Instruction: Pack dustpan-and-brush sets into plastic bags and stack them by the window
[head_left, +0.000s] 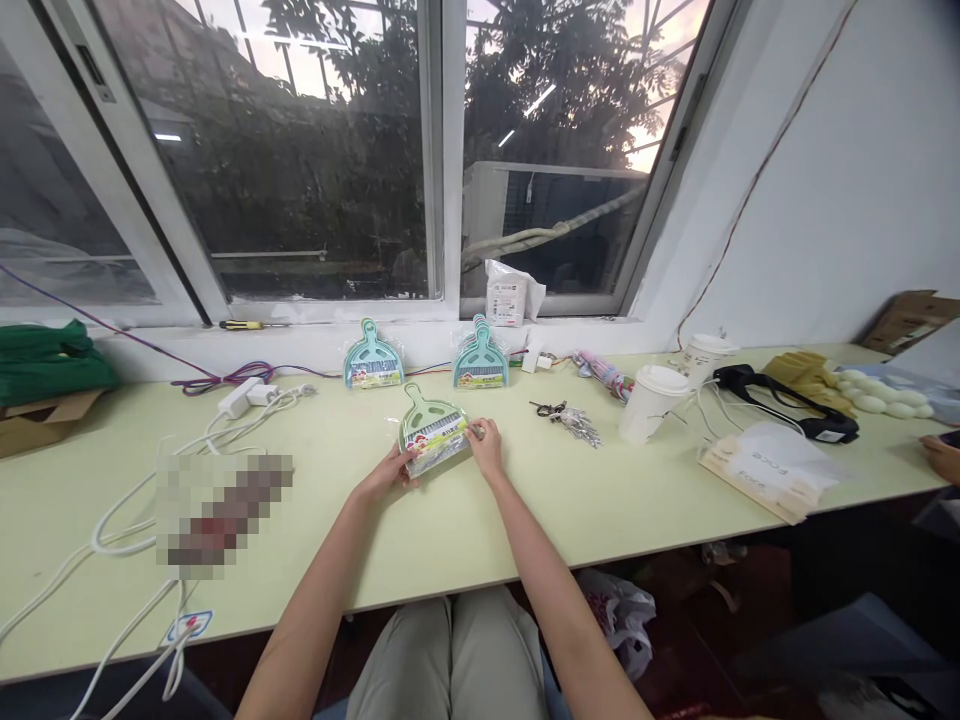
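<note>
A green dustpan-and-brush set [431, 428] in clear wrapping, with a colourful label, is held at the middle of the table. My left hand [386, 472] grips its lower left corner, and my right hand [485, 442] pinches its right edge near the label. Its handle points away from me. Behind it, a teal dustpan set [373, 362] stands upright against the wall below the window. To the right of that one, a stack of similar teal sets [481, 360] also stands against the wall.
White cables and a power adapter [238, 398] lie left. Keys [574, 420], a white cup [654, 402], a black headset [787, 402] and a paper bag [772, 468] are on the right. Another person's hand [942, 456] shows at the right edge.
</note>
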